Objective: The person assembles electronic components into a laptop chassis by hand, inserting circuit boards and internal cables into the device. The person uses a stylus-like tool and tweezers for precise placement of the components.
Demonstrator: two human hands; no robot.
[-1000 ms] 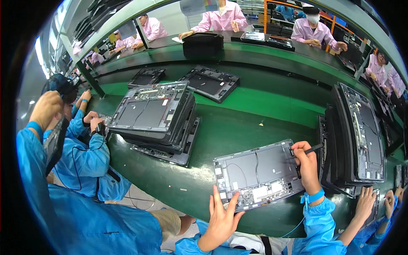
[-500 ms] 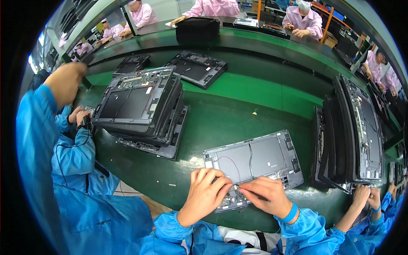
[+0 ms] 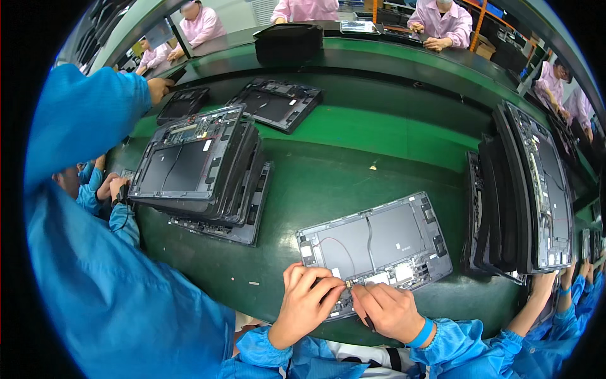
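An opened tablet housing (image 3: 404, 227) lies slightly tilted in front of me, its inside facing up, with a black flat cable, a thin red wire and a circuit board along the near edge. At that board, my left hand (image 3: 304, 304) is closed in a pinch, its fingertips near a small connector; whatever is between them is too small to name. Close beside it, my right hand (image 3: 392, 312) is closed around a slim dark tool (image 3: 369, 323), whose end shows below the fingers. Its tip is hidden.
A stack of tablet housings (image 3: 183, 161) stands at left, another stack (image 3: 543, 189) at right. Two more housings (image 3: 278, 104) lie farther back, near a black box (image 3: 288, 43) on the raised ledge. A co-worker's blue sleeve (image 3: 95, 107) reaches across the left; another person works at right.
My right hand has turned, bringing the dark tool's end lower below the fingers. My left hand stays at the board. The co-worker's arm on the left has extended toward the rear housings.
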